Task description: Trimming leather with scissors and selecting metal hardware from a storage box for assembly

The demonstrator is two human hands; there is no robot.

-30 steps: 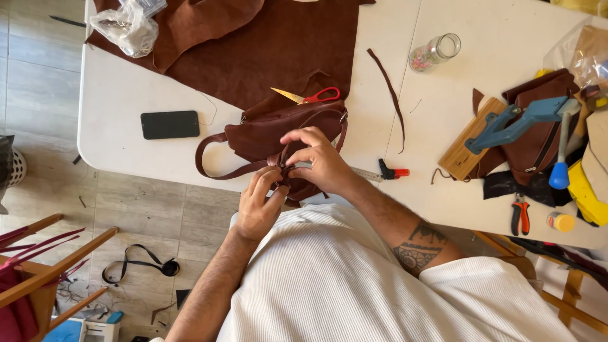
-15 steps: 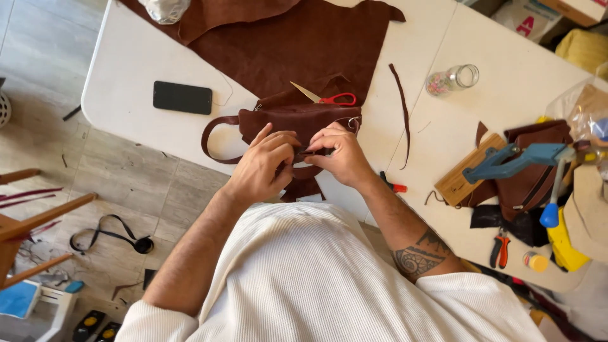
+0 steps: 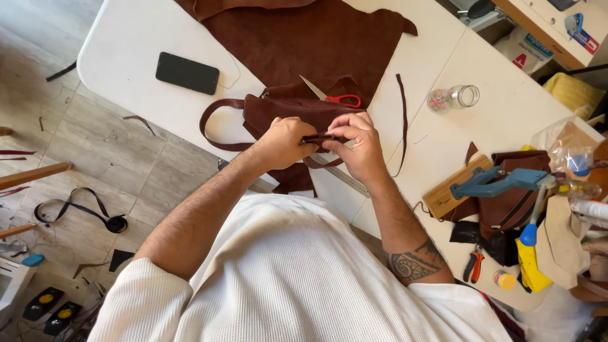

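Observation:
A brown leather bag point(image 3: 278, 113) with a looped strap lies at the near edge of the white table point(image 3: 443, 139). Over it my left hand point(image 3: 283, 142) and my right hand point(image 3: 356, 144) pinch the two ends of a narrow dark leather strip point(image 3: 321, 137) between thumbs and fingers. Red-handled scissors point(image 3: 334, 97) rest on the bag just beyond my right hand. A metal ruler point(image 3: 345, 180) sticks out below my hands along the table edge.
A large brown leather sheet point(image 3: 316, 38) covers the table's far side, with a black phone point(image 3: 187, 73) to its left. A glass jar point(image 3: 453, 98), a thin leather strip point(image 3: 403, 120), a blue clamp tool point(image 3: 500, 180), pliers point(image 3: 473, 265) and other tools crowd the right.
My left hand came up from below the table edge to meet the right over the bag. Both hands now hold the strip. The camera view shifted left and closer.

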